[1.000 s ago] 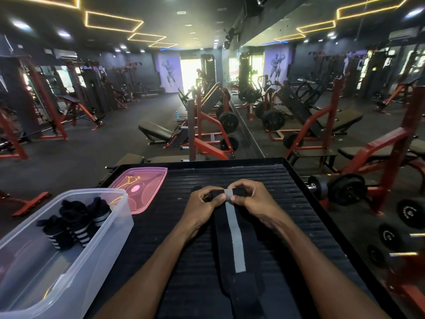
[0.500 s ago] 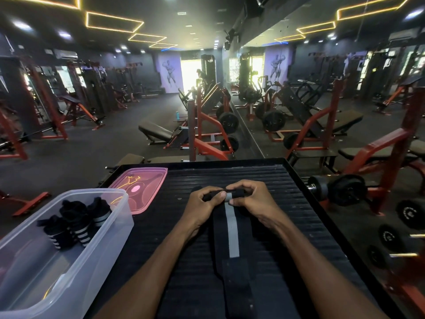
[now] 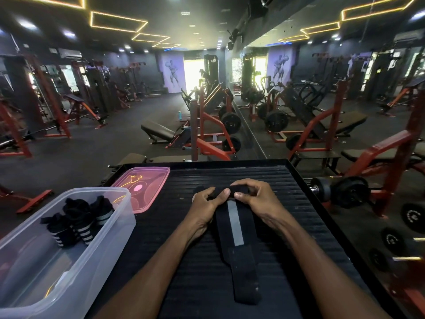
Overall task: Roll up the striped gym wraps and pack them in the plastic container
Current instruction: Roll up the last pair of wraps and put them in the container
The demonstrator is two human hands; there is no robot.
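Observation:
A black gym wrap with a grey stripe (image 3: 235, 229) lies lengthwise on the black ribbed platform (image 3: 287, 226), its far end rolled into a small roll. My left hand (image 3: 208, 202) and my right hand (image 3: 251, 196) both pinch that roll from either side, thumbs on top. The flat tail runs toward me between my forearms. At the left stands a clear plastic container (image 3: 110, 240) with three rolled striped wraps (image 3: 76, 222) inside at its far end.
A pink translucent lid (image 3: 147, 185) lies flat beyond the container. The platform's raised rim runs along the far and right sides. A dumbbell (image 3: 340, 189) and weight plates sit on the floor to the right; red gym machines stand beyond.
The roll under my fingers has grown and the flat tail has shortened, its near end drawing away from me. Less grey stripe shows. The container and lid have not moved.

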